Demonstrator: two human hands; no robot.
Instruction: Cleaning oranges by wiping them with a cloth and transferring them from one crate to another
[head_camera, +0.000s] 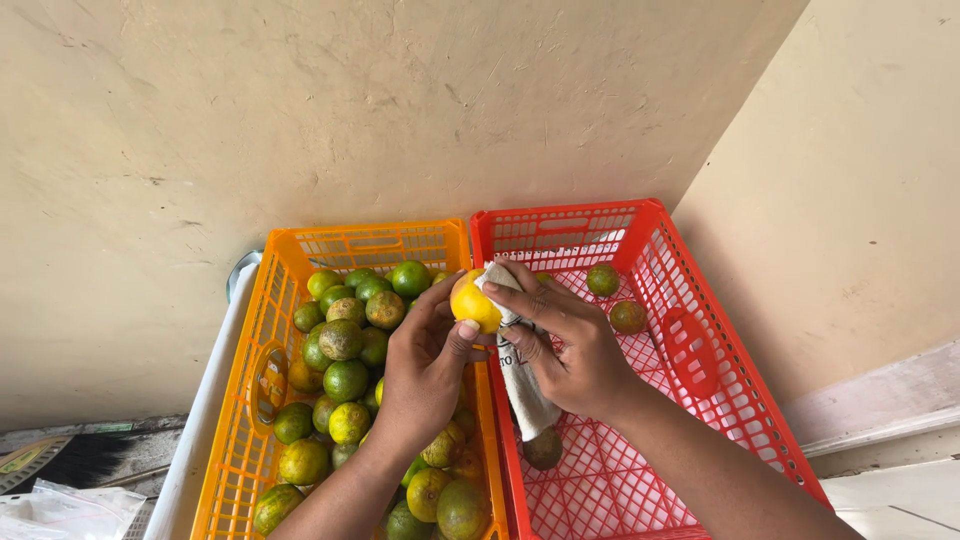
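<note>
Our left hand (425, 365) closes its grip on a yellow fruit (473, 302) above the seam between the orange crate (232, 440) and red crate (745, 400), steadying it while our right hand (565, 340) presses a clutched cloth (520, 375) against its skin.

Both hands (500, 350) and forearms are bare, without sleeves, rings or watch.
</note>
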